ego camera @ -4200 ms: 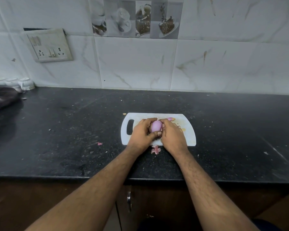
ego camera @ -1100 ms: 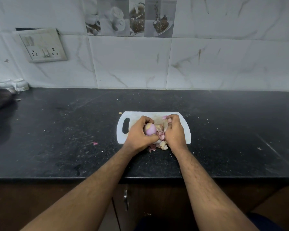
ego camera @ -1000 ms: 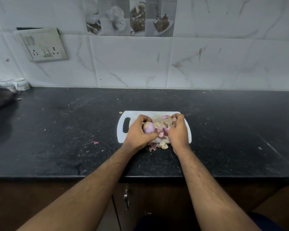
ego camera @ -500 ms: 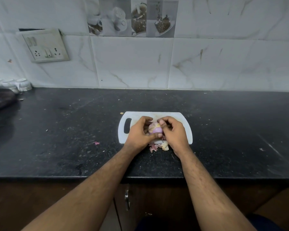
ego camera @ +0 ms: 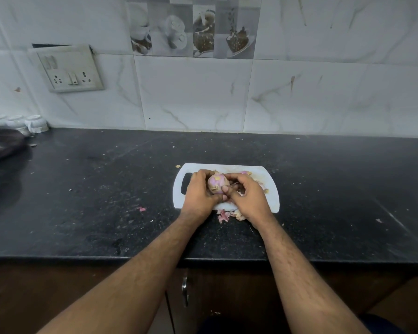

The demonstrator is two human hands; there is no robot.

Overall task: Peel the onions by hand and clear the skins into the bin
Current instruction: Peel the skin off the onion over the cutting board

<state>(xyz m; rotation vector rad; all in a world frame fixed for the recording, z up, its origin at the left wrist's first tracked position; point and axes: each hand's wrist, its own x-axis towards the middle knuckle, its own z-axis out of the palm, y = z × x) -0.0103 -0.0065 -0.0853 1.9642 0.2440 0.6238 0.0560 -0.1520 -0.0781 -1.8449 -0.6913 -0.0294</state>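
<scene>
With onion [ego camera: 217,184] cupped firm in left hand [ego camera: 200,194] above board [ego camera: 273,198], at its 9 o'clock half, and right hand [ego camera: 245,196] pinching at its skin, best to peel in strips, rotating.

Speckled black stone counter [ego camera: 82,189], smooth white plastic board [ego camera: 272,189].

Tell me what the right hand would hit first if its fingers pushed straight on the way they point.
The right hand points its curled fingers left, so it would first meet the round purple onion, gripped by the left hand. They look already touching, though depth is unclear.
</scene>
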